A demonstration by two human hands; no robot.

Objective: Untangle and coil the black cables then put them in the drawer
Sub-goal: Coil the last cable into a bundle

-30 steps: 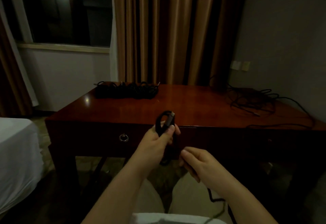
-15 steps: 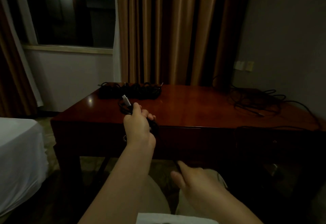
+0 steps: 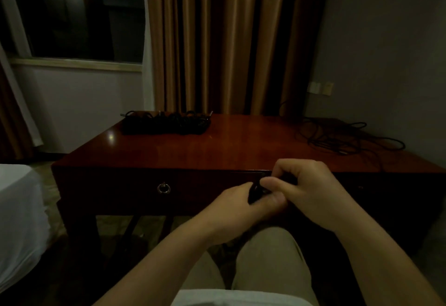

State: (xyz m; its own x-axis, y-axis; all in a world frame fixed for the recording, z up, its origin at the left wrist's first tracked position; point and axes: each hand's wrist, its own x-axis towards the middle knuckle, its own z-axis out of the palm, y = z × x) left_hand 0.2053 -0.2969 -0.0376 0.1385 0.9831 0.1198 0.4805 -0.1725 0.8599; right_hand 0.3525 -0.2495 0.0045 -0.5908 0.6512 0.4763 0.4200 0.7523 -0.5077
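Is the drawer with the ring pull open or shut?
Shut, as far as it shows: the drawer front sits flush under the desk top, its ring pull untouched. Both hands hold a cable.

A heap of coiled cables [image 3: 166, 123] is lying on the far left of the surface [image 3: 231, 146], while loose cables [image 3: 347, 136] are sprawling over its far right, well apart from the heap. The drawer ring [image 3: 163, 188] is hanging on the front below the edge, left of both hands. The left hand [image 3: 243, 206] and right hand [image 3: 304, 190] are meeting just before the front edge, touching, with a cable [image 3: 255, 191] sitting between them. A bed [image 3: 19, 211] is standing to the left, curtains [image 3: 229, 40] hanging behind.
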